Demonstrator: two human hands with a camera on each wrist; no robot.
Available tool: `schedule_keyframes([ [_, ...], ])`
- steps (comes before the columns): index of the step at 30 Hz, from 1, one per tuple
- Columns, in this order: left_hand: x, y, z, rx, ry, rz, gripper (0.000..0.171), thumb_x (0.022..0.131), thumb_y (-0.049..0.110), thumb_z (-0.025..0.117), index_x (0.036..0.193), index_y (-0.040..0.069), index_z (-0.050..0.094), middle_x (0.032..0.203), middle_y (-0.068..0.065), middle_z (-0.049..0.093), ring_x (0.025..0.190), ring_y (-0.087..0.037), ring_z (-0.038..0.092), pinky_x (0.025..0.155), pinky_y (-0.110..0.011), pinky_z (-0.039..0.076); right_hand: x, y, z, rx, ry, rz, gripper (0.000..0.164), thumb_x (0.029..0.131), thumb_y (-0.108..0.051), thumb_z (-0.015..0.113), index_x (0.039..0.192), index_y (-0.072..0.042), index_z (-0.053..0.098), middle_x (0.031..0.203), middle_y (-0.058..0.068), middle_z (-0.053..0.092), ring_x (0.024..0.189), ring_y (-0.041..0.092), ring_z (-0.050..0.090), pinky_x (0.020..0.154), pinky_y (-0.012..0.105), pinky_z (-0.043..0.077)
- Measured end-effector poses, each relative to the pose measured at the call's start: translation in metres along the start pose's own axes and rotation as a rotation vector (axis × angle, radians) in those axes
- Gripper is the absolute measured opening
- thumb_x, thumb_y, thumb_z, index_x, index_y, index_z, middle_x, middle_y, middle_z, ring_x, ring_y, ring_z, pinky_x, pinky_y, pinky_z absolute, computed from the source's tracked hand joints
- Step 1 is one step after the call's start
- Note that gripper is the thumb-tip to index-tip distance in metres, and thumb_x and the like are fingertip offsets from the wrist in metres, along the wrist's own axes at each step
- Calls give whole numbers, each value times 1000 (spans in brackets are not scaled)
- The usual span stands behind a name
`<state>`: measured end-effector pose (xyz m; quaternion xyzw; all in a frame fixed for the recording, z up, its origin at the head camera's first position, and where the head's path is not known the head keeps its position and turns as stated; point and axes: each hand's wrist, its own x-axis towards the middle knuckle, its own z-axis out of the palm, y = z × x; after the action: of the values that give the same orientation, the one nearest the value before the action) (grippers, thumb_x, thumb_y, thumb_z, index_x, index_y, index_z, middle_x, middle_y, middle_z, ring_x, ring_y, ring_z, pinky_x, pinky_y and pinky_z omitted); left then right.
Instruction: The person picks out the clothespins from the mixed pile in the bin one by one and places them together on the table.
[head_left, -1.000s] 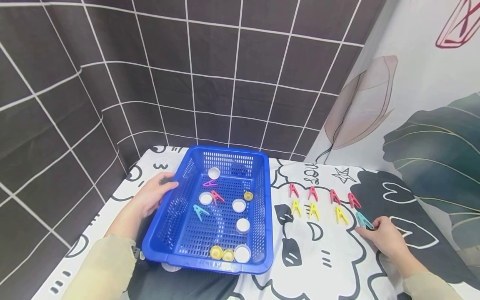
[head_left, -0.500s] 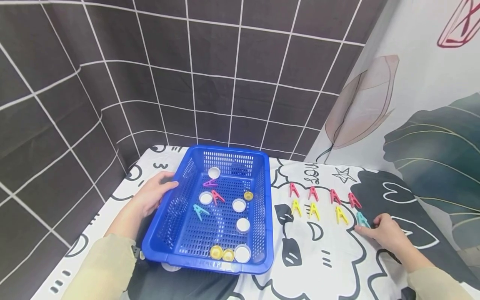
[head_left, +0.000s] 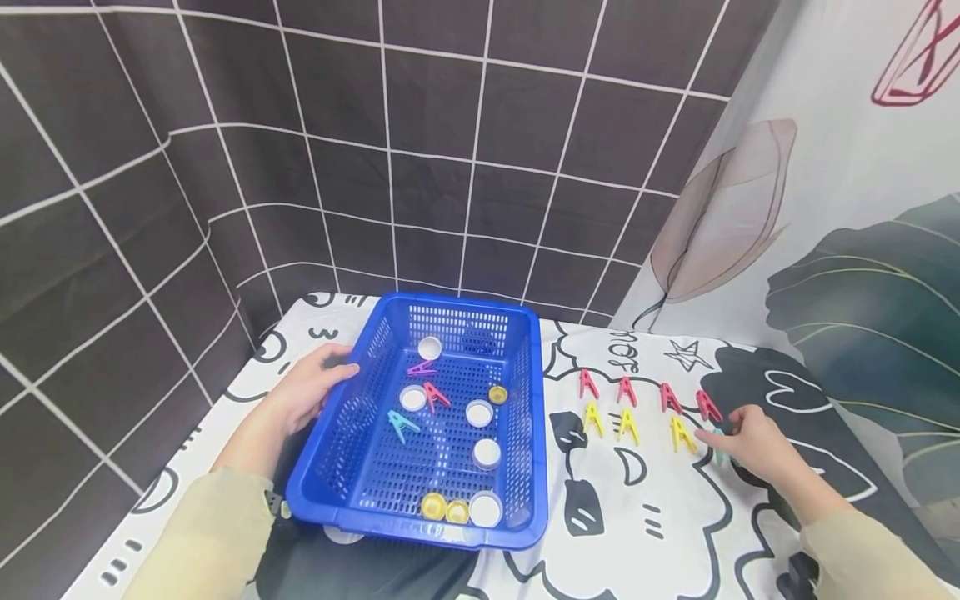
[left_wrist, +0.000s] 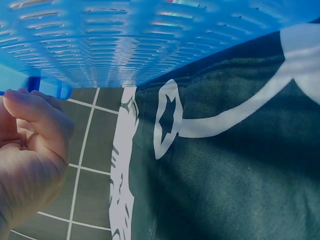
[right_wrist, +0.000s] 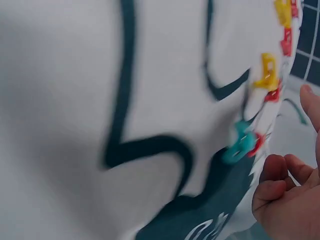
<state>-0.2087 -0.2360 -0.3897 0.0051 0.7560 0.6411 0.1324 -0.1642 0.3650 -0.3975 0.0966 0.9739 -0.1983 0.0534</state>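
My left hand (head_left: 309,390) grips the left rim of a blue plastic basket (head_left: 536,433); in the left wrist view its fingertips meet the rim. Over the cloth at the right, my right hand (head_left: 757,442) hovers with thumb and fingers apart and nothing between them. Partly hidden behind it in the head view is a teal clothespin (right_wrist: 242,142), lying on the cloth. Beside that clothespin are a yellow clothespin (head_left: 682,434) and a red clothespin (head_left: 707,406). They end two rows, one of several red clothespins and one of three yellow.
Inside the basket lie several white caps (head_left: 486,453), yellow caps (head_left: 433,506), and a purple (head_left: 422,368), a red (head_left: 436,396) and a teal clothespin (head_left: 402,425). A dark tiled-pattern curtain (head_left: 427,192) stands behind the cloth-covered table (head_left: 615,533).
My right hand has let go of the teal clothespin and risen slightly up and left over it. The left hand stays on the basket rim.
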Motion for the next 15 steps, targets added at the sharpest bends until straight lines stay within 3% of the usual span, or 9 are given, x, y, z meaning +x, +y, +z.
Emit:
schedule_keyframes([
  [5,1,0,0,-1,-1,2,56,94,22,55,141,6,30,76,-7,65,52,-12,57,46,-25,49,7,-29,-4,39,7,-56,74,81,-43,69,108,18,36,82,22,46,71,27,50,56,32,44],
  [12,0,0,0,11,2,-2,56,94,23,55,142,6,29,75,-7,65,52,-13,58,46,-26,50,17,-78,-6,61,-5,-162,77,85,-43,65,121,18,37,101,33,50,81,35,56,65,40,52],
  [15,0,1,0,15,3,-6,57,94,23,55,142,6,29,74,-7,65,51,-12,58,46,-26,50,21,-97,-4,91,-26,-188,78,84,-44,65,124,16,36,104,31,50,80,32,58,66,39,52],
])
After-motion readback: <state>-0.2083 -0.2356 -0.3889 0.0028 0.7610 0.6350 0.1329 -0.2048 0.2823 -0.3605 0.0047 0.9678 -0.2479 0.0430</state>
